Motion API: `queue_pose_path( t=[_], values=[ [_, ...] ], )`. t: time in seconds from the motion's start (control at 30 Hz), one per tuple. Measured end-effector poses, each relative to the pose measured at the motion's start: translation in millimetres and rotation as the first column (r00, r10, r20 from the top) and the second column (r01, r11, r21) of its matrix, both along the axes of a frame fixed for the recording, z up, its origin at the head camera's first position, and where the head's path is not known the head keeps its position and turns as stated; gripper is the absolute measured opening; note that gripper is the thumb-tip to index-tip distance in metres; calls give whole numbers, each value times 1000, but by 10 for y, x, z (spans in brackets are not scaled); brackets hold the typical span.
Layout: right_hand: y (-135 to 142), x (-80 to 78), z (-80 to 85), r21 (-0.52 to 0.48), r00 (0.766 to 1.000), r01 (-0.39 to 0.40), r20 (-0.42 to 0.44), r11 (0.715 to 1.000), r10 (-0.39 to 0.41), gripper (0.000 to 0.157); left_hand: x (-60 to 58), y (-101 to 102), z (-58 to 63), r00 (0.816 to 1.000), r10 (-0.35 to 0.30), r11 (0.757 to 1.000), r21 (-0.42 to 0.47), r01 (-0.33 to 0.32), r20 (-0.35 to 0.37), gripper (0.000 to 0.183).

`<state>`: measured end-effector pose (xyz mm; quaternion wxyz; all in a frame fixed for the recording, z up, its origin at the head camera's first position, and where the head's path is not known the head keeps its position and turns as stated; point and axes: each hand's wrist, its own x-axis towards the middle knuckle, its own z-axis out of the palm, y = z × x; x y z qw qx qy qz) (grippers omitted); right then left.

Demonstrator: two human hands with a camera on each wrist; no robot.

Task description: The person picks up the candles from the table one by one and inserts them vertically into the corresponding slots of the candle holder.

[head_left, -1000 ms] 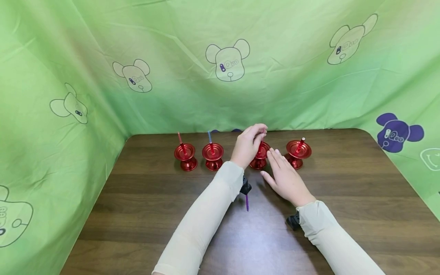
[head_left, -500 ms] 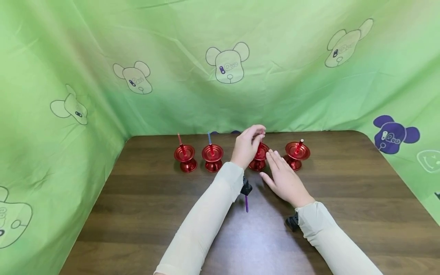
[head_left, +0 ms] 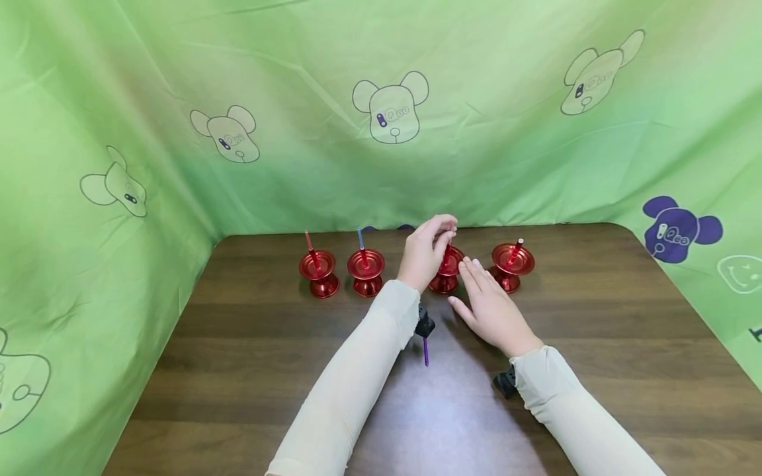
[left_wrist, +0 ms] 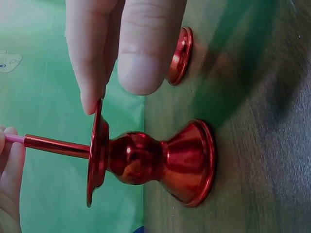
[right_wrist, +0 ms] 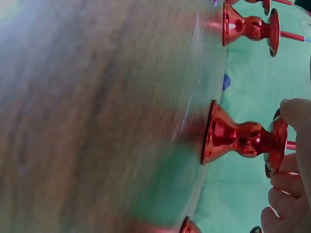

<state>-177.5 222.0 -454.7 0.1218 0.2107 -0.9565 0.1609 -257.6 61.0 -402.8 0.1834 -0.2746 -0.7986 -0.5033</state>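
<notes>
In the head view my left hand [head_left: 419, 259] is above the third red candle holder from the left. Its fingertips pinch a thin pink candle [left_wrist: 15, 139], whose lower end meets the top of the holder's narrow red tube [left_wrist: 57, 146]. The holder [left_wrist: 133, 158] stands upright on its flared base. Beside it, my right hand [head_left: 493, 311] has straight fingers, with a fingertip [left_wrist: 89, 104] right at the dish rim and the thumb spread away. Most of the pink candle is hidden by the left hand.
Left of the hands stand two holders, one with a reddish candle [head_left: 308, 240], one with a blue candle [head_left: 360, 238]. A fourth holder [head_left: 513, 259], its tube pale-tipped, stands right. A purple candle [head_left: 426, 354] lies on the wooden table [head_left: 250, 383]. Green cloth [head_left: 297, 152] hangs behind.
</notes>
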Motion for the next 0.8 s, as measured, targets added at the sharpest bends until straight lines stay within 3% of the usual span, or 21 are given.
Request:
queue_pose_path(
  t=[0.3,0.8],
  values=[
    [0,5,-9,3,1000,-5,-8,1000,5,67,37,-1,-4,998,-17,999,43,14,63,33],
    [0,7,9,-1,1000,-6,5,1000,6,67,7,-14,-5,994,-54,997,53,49,94,26]
  ],
)
